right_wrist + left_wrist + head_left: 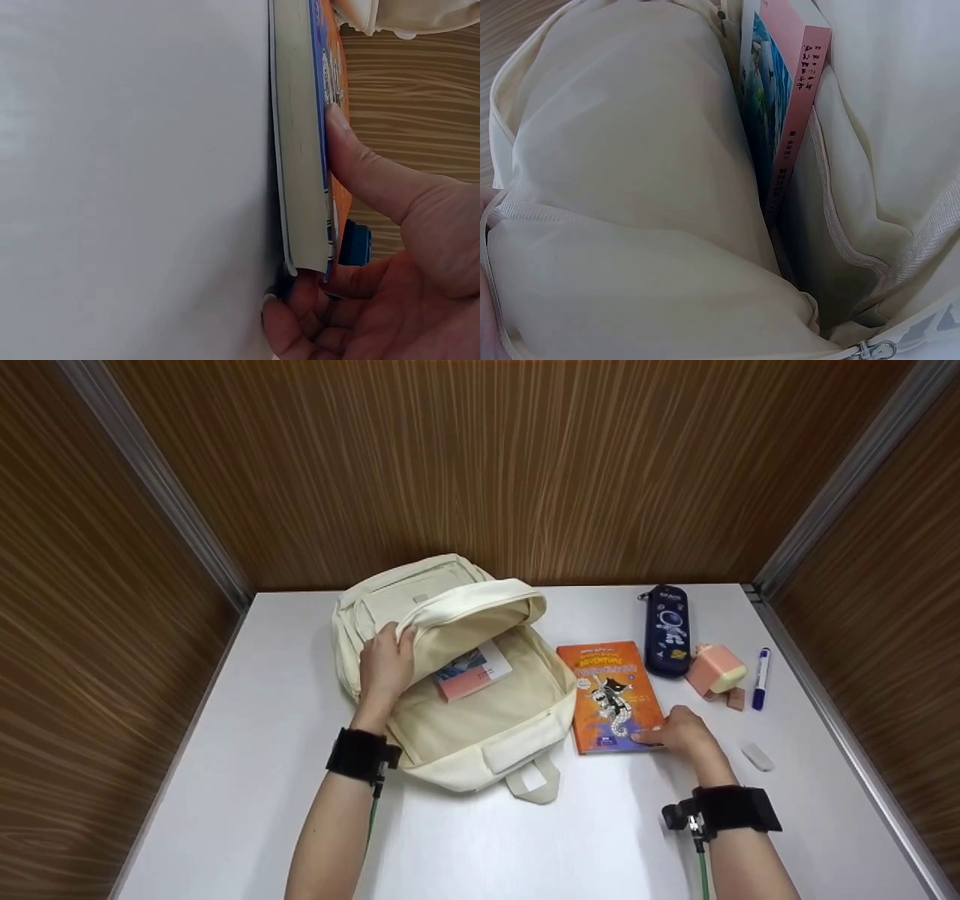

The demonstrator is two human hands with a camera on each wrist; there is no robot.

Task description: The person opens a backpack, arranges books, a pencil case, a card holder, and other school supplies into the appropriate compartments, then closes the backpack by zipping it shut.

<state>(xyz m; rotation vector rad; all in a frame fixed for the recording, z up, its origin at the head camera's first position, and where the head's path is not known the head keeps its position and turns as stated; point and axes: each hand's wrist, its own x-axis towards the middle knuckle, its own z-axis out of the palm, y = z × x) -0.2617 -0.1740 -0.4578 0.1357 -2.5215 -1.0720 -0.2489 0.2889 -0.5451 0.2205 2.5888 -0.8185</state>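
A cream backpack (517,735) lies unzipped on the white table, its front flap raised. My left hand (387,660) grips the flap's edge and holds it up. Inside the bag, a book with a pink spine (799,112) leans against the lining. To the right of the bag is an orange comic book (611,690). At its lower right corner, my right hand (686,735) pinches it, thumb on the cover and fingers curled at the side and under the edge. In the right wrist view the page block (298,150) faces the camera, close over the table.
A dark blue space-themed pencil case (667,630) lies behind the orange book. Right of it are a pink and cream box-shaped item (718,669), a small brown block (736,699), a blue-capped marker (761,679) and a white eraser-like piece (757,757). Wood-grain panels (480,472) enclose the table.
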